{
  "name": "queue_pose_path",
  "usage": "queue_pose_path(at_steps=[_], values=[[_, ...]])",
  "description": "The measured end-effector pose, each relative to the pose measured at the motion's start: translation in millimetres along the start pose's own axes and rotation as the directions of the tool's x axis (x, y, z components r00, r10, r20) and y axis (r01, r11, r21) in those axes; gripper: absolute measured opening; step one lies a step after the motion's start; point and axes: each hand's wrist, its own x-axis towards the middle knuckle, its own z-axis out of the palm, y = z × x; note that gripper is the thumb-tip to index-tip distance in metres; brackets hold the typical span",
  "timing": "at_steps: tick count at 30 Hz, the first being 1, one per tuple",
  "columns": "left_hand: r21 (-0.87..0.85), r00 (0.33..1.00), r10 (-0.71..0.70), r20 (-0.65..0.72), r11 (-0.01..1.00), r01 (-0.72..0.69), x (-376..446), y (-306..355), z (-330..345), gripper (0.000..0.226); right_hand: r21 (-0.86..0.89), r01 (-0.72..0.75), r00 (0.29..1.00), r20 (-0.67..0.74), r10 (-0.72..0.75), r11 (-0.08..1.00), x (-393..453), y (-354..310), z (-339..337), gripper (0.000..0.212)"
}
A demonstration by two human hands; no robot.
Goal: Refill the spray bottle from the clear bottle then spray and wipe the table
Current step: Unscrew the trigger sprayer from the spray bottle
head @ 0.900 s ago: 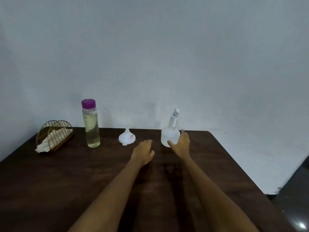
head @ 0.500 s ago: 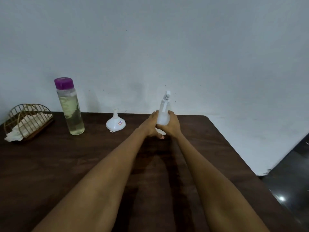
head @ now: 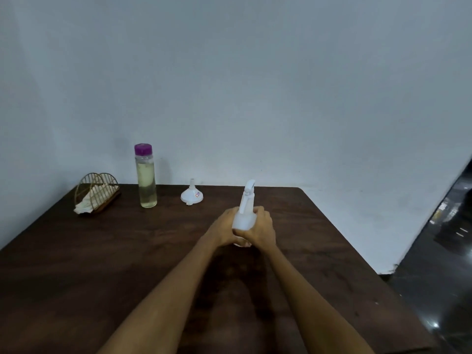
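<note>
The white spray bottle (head: 245, 213) stands upright in the middle of the dark wooden table (head: 127, 264), nozzle pointing away. My left hand (head: 222, 229) wraps its left side and my right hand (head: 261, 229) wraps its right side, so the lower body is mostly hidden. The clear bottle (head: 146, 178) with a purple cap holds pale yellowish liquid and stands capped at the back left. A white funnel (head: 191, 195) lies upside down, spout up, between the two bottles.
A wire napkin holder (head: 97, 195) with a white cloth in it sits at the back left corner. A pale wall runs behind the table. The table's right edge drops to a dark shiny floor (head: 439, 251).
Both hands reached forward and closed around the spray bottle, then drew it nearer to me. The view has shifted between frames.
</note>
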Motion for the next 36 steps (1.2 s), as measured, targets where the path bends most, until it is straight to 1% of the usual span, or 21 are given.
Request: queue_pose_path(at_steps=[2, 4, 6, 8, 11, 13, 14, 15, 18, 20, 22, 24, 26, 28, 30, 32, 34, 36], values=[[-0.042, 0.999, 0.006, -0.038, 0.999, -0.007, -25, 3, 8, 0.085, -0.036, 0.003, 1.000, -0.028, -0.004, 0.999, -27, -2, 0, 0.077], [-0.040, 0.993, -0.031, -0.115, 0.999, 0.026, -46, 5, 18, 0.088, -0.066, 0.009, 0.999, -0.047, -0.012, 0.998, -45, -5, 1, 0.074], [-0.024, 0.980, -0.070, -0.186, 0.997, 0.067, -60, 9, 27, 0.087, -0.076, 0.009, 1.000, -0.015, -0.010, 0.997, -58, -11, -2, 0.071], [-0.034, 0.967, -0.116, -0.225, 0.993, 0.111, -64, 13, 33, 0.074, -0.077, 0.015, 0.999, 0.052, -0.011, 0.997, -63, -16, -9, 0.070], [-0.064, 0.956, -0.170, -0.238, 0.985, 0.159, -61, 20, 33, 0.052, -0.092, 0.024, 0.986, 0.165, -0.009, 0.995, -63, -20, -21, 0.065], [-0.067, 0.954, -0.185, -0.234, 0.982, 0.174, -57, 21, 34, 0.049, -0.069, 0.039, 0.980, 0.199, -0.024, 0.997, -63, -22, -29, 0.060], [-0.064, 0.952, -0.196, -0.237, 0.980, 0.186, -56, 22, 34, 0.053, -0.033, 0.059, 0.983, 0.176, -0.052, 0.998, -61, -23, -32, 0.056], [-0.059, 0.948, -0.207, -0.243, 0.978, 0.199, -54, 23, 35, 0.059, 0.021, 0.088, 0.989, 0.118, -0.090, 0.996, -60, -25, -34, 0.050], [-0.019, 0.940, -0.227, -0.253, 0.973, 0.230, -47, 21, 34, 0.077, 0.157, 0.176, 0.982, -0.096, -0.162, 0.972, -53, -38, -41, 0.030], [0.028, 0.932, -0.240, -0.271, 0.966, 0.257, -45, 18, 34, 0.084, 0.192, 0.193, 0.975, -0.150, -0.165, 0.962, -47, -45, -41, 0.031], [0.061, 0.917, -0.261, -0.302, 0.955, 0.291, -42, 17, 36, 0.087, 0.240, 0.171, 0.973, -0.192, -0.126, 0.955, -43, -47, -37, 0.036], [0.080, 0.903, -0.286, -0.320, 0.942, 0.326, -39, 16, 39, 0.088, 0.298, 0.151, 0.967, -0.242, -0.078, 0.942, -41, -45, -30, 0.036], [0.081, 0.895, -0.302, -0.327, 0.935, 0.345, -37, 13, 41, 0.087, 0.357, 0.137, 0.960, -0.279, -0.035, 0.924, -40, -41, -25, 0.035], [0.058, 0.891, -0.305, -0.337, 0.938, 0.343, -34, 10, 43, 0.085, 0.379, 0.152, 0.957, -0.288, -0.040, 0.913, -34, -38, -24, 0.034], [0.041, 0.891, -0.293, -0.345, 0.944, 0.326, -32, 11, 42, 0.082, 0.387, 0.191, 0.957, -0.280, -0.082, 0.902, -28, -36, -27, 0.031], [0.036, 0.894, -0.288, -0.344, 0.947, 0.319, -31, 14, 39, 0.078, 0.395, 0.248, 0.955, -0.251, -0.156, 0.884, -25, -32, -31, 0.023], [0.032, 0.893, -0.291, -0.344, 0.946, 0.321, -32, 17, 38, 0.076, 0.378, 0.281, 0.958, -0.168, -0.234, 0.882, -22, -28, -38, 0.020], [0.000, 0.886, -0.299, -0.354, 0.948, 0.320, -35, 17, 38, 0.077, 0.380, 0.270, 0.960, -0.034, -0.278, 0.885, -17, -24, -49, 0.020]])
